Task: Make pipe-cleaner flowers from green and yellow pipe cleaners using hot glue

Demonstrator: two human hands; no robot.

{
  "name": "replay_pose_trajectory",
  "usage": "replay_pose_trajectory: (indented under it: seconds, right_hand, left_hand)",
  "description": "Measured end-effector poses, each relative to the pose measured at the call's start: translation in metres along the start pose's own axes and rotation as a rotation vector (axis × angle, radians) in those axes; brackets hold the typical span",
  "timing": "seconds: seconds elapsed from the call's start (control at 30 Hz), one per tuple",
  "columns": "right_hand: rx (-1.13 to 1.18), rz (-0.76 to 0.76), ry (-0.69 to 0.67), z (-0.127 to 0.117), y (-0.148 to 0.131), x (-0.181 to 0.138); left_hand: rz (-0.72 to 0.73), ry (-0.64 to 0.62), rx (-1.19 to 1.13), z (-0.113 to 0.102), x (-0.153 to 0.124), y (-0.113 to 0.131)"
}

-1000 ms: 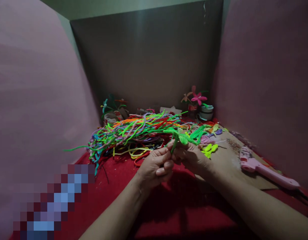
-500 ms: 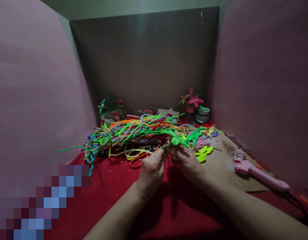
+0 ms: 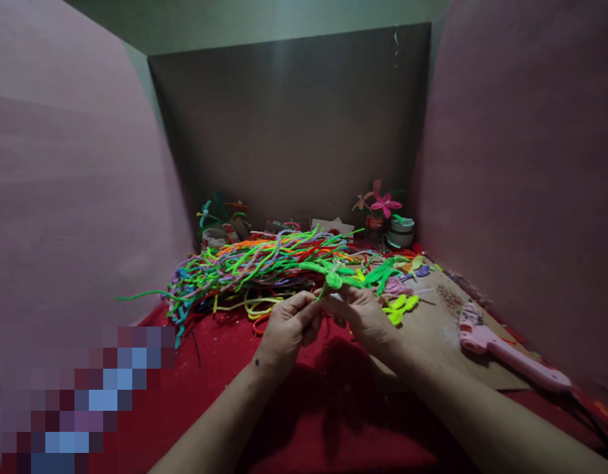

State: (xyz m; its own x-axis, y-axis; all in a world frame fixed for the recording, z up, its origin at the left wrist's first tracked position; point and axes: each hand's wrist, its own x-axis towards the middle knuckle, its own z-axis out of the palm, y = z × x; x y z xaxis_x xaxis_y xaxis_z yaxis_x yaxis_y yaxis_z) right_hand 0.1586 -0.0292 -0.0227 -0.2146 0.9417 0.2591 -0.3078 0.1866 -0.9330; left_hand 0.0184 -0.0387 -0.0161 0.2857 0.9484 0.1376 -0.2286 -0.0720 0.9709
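My left hand (image 3: 284, 326) and my right hand (image 3: 363, 316) meet over the red cloth (image 3: 304, 408), fingers pinched together on the stem of a green pipe-cleaner flower (image 3: 336, 276). Its looped green petals stick up just above my fingertips. Right behind them lies a big heap of pipe cleaners (image 3: 254, 263) in green, orange, purple and yellow. Which fingers grip the stem's lower end stays hidden.
A pink glue gun (image 3: 501, 349) lies on a brown cardboard sheet (image 3: 446, 329) at the right, with a yellow-green petal piece (image 3: 400, 307) near it. A pink flower in a small pot (image 3: 385, 214) and another flower (image 3: 217, 220) stand at the back. Pink walls close both sides.
Both hands have shifted slightly left and away with the green flower, and the left fingers have turned on the stem. The view has drifted a little.
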Motion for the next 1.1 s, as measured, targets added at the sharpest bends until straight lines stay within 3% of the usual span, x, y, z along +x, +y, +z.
replay_pose_trajectory:
  seconds: [0.27, 0.43, 0.57, 0.67, 0.8, 1.0, 1.1]
  right_hand:
    - [0.052, 0.006, -0.174, -0.009, 0.003, 0.005]
    - [0.116, -0.039, -0.067, -0.005, 0.009, -0.001]
    - [0.027, -0.032, 0.064, -0.005, 0.009, -0.006]
    - [-0.017, -0.056, 0.089, -0.002, 0.004, -0.01]
    - [0.024, -0.06, 0.109, 0.003, 0.0, -0.013]
    - [-0.06, -0.192, 0.162, 0.005, -0.004, -0.017]
    - [-0.107, -0.253, 0.218, 0.007, -0.006, -0.019]
  left_hand:
    - [-0.188, -0.215, -0.347, -0.003, 0.0, 0.001]
    - [-0.228, -0.23, -0.29, -0.004, 0.0, 0.002]
    - [-0.11, -0.142, 0.051, -0.001, -0.001, 0.002]
    - [0.015, -0.096, 0.256, 0.003, -0.003, 0.001]
    - [0.064, -0.032, 0.263, 0.005, -0.005, 0.003]
    - [0.097, -0.081, 0.283, 0.005, -0.004, 0.004]
    - [0.226, 0.039, 0.354, 0.004, -0.004, 0.005]
